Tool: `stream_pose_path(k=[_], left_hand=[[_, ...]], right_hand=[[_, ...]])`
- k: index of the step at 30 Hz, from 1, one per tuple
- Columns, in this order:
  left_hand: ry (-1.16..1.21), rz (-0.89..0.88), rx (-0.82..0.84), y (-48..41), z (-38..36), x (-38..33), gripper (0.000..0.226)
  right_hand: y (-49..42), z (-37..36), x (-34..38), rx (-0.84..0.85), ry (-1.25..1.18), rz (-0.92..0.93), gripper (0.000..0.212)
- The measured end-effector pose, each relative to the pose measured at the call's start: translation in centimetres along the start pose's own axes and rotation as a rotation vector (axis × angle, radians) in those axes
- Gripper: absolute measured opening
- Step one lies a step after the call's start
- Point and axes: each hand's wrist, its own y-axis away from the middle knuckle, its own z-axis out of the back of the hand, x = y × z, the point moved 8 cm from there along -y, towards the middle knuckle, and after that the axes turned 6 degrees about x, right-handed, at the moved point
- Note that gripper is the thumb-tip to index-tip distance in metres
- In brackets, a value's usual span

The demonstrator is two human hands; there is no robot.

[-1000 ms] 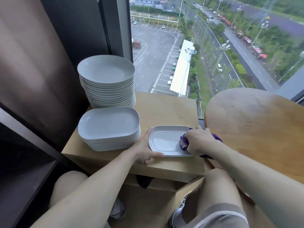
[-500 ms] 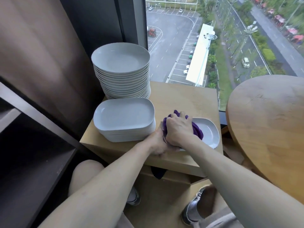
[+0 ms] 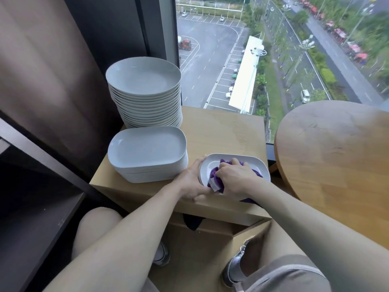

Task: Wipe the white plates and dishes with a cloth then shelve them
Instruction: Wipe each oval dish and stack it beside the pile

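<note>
The step in hand was the wiping. One small dish (image 3: pixel 250 165) lay at the near right corner of the desk (image 3: pixel 221 131), and the right hand (image 3: pixel 233 178) pressed a purple cloth (image 3: pixel 215 175) into its hollow. The grip of this hand was closed around the bunched cloth, with the knuckles up, and a tail of the cloth hung over the near rim of the dish. The left hand (image 3: pixel 190 183) held the same dish at its left end. The thumb lay along the rim and the fingers reached along the near edge, so this grip was closed on the dish to steady it.

Just left of the small dish stood a stack of rectangular dishes (image 3: pixel 147 150), and behind that, against the window (image 3: pixel 273 49), a taller stack of round plates (image 3: pixel 143 79). A round table (image 3: pixel 336 157) stood at the right, apart from the desk. A dark shelf (image 3: pixel 37 228) was low at the left side.

To my judgement the task was far from its end, because both stacks waited on the desk. Whether they were already wiped, I could not tell. The next move would call for finishing the far right part of the dish. Then the left hand must take a firm hold and carry the dish across to the shelf without knocking the stack beside it, since the glazed ware is probably smooth and could slip.
</note>
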Motion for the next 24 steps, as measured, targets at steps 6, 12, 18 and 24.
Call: stream_pose_path(k=[6, 12, 18, 24], left_hand=[[0.009, -0.006, -0.03, 0.1, 0.0, 0.0, 0.123], [0.019, 0.009, -0.02, -0.2, 0.0, 0.3, 0.124], [0.038, 0.02, -0.051, -0.5, 0.0, 0.9, 0.127], [0.051, 0.014, -0.06, -0.4, 0.1, 0.8, 0.12]], right_hand=[[2.8, 0.0, -5.2, 0.061, 0.01, -0.18, 0.014], [1.2, 1.7, -8.0, -0.021, 0.031, -0.384, 0.009], [-2.4, 2.2, -4.8, -0.166, 0.049, -0.398, 0.034], [-3.8, 2.5, 1.8, -0.284, 0.092, -0.113, 0.041]])
